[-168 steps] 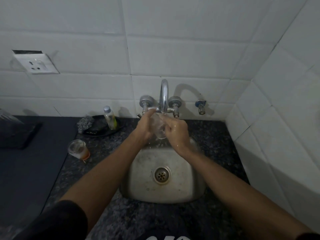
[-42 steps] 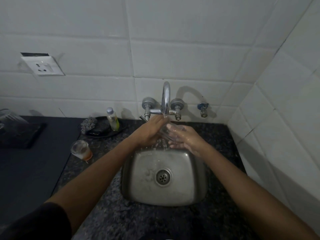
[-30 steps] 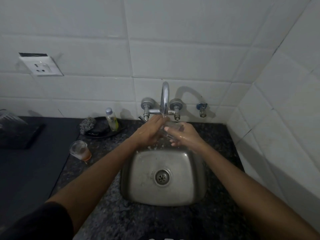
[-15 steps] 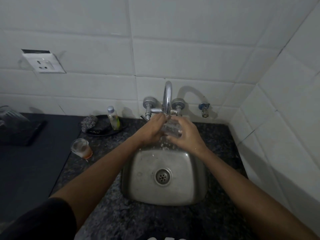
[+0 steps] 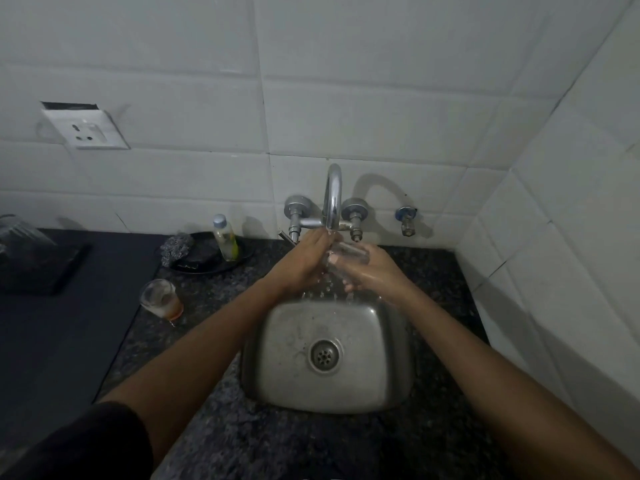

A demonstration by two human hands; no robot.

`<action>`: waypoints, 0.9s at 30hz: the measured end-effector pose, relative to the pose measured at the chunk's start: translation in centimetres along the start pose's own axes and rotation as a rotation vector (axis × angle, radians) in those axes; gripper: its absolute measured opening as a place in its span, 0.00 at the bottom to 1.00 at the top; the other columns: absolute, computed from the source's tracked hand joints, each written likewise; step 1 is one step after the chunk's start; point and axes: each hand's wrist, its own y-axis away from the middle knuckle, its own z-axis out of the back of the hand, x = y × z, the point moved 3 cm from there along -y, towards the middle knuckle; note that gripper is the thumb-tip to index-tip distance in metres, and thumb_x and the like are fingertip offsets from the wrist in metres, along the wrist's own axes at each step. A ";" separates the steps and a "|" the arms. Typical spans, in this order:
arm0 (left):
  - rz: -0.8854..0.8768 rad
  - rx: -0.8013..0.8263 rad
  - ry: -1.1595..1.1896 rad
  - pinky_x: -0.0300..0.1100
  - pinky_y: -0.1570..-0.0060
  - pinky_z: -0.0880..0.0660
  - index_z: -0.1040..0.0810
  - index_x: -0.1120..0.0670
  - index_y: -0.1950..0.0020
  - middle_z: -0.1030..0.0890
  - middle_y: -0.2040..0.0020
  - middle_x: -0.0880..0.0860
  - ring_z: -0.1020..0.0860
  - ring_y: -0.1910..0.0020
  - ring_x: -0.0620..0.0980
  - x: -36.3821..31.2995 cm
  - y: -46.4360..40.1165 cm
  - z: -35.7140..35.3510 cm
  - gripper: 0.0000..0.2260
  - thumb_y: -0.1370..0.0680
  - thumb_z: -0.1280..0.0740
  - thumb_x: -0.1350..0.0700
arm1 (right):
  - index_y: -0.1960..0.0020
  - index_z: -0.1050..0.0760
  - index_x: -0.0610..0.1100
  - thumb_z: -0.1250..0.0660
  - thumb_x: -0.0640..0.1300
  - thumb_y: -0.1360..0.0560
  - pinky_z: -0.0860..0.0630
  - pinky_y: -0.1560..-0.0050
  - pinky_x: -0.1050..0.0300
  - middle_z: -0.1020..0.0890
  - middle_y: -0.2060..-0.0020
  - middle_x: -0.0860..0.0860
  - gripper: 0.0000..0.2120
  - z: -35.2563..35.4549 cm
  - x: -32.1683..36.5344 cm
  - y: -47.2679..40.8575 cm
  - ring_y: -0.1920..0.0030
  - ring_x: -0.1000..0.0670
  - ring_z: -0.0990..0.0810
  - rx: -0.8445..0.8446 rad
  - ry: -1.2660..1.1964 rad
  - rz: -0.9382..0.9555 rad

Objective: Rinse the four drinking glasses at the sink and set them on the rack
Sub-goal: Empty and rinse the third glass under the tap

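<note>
A clear drinking glass point(image 5: 349, 255) lies tilted on its side under the tap spout point(image 5: 331, 199), over the back of the steel sink point(image 5: 277, 372). My right hand point(image 5: 372, 271) cups it from the right and below. My left hand point(image 5: 304, 261) presses against its left end, with fingers at the mouth. Water drips from both hands into the basin. A second glass point(image 5: 161, 299) with an orange residue at its bottom stands upright on the granite counter, left of the sink. The dark rack point(image 5: 34, 261) sits at the far left edge.
A black dish point(image 5: 207, 261) behind the counter glass holds a steel scrubber point(image 5: 176, 249) and a small bottle point(image 5: 225, 242). A tiled wall with a spare tap point(image 5: 406, 221) closes the right side. A wall socket point(image 5: 86, 131) is at the upper left.
The glass has tipped from nearly upright to lying on its side between my hands. My right hand has dropped lower under it. Both hands stay under the spout.
</note>
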 end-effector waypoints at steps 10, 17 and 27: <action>-0.004 -0.059 0.008 0.48 0.38 0.29 0.27 0.64 0.32 0.23 0.38 0.61 0.27 0.38 0.56 0.1 0.0 -0.3 0.23 0.26 0.26 0.64 | 0.29 0.29 0.48 0.20 0.60 0.30 0.14 0.51 0.49 0.17 0.41 0.48 0.36 -0.4 0.7 0.0 0.50 0.51 0.13 -0.046 0.007 0.017; -0.012 -0.041 -0.005 0.51 0.39 0.27 0.27 0.62 0.32 0.23 0.40 0.60 0.26 0.40 0.58 0.5 -0.5 -0.2 0.24 0.27 0.26 0.63 | 0.30 0.25 0.49 0.19 0.49 0.31 0.19 0.41 0.54 0.21 0.38 0.52 0.31 -0.1 1.4 0.4 0.41 0.54 0.20 -0.201 0.478 0.462; 0.022 -0.053 0.055 0.49 0.43 0.26 0.26 0.59 0.37 0.23 0.42 0.56 0.26 0.42 0.54 1.6 -0.6 -0.6 0.21 0.28 0.26 0.62 | 0.29 0.26 0.48 0.20 0.48 0.31 0.22 0.37 0.47 0.22 0.36 0.50 0.32 -0.8 1.3 0.5 0.37 0.50 0.23 -0.211 0.549 0.520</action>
